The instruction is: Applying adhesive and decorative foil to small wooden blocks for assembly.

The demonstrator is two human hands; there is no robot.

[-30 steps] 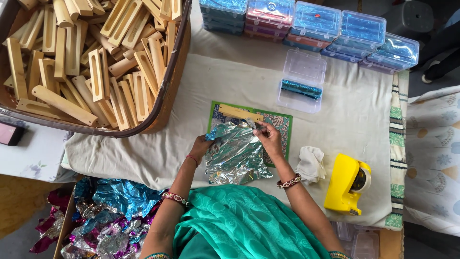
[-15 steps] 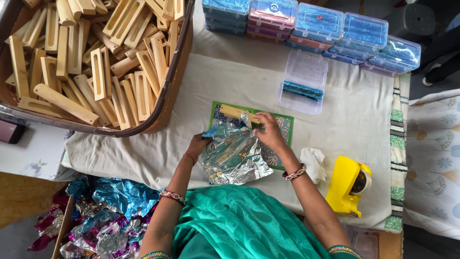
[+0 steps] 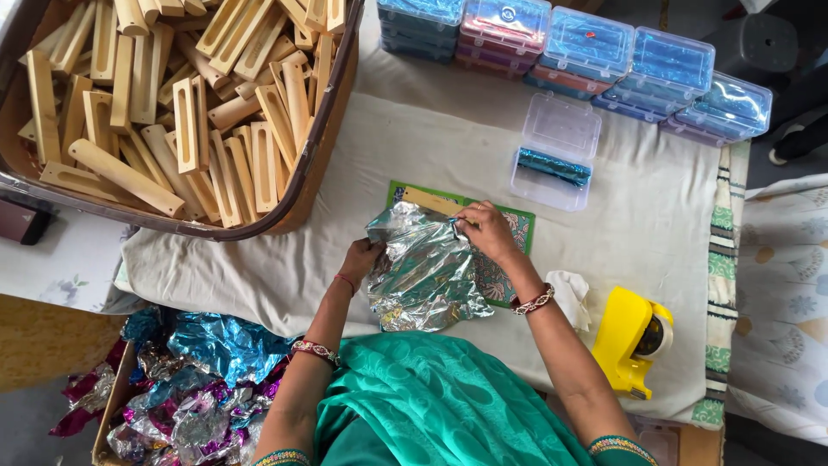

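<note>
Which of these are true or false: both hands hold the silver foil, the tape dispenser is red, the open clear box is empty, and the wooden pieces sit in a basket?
1. Both the left hand and the right hand hold the silver foil sheet. True.
2. The tape dispenser is red. False: it is yellow.
3. The open clear plastic box is empty. False: a blue foil-wrapped piece lies inside.
4. The wooden pieces sit in a basket. True.
</note>
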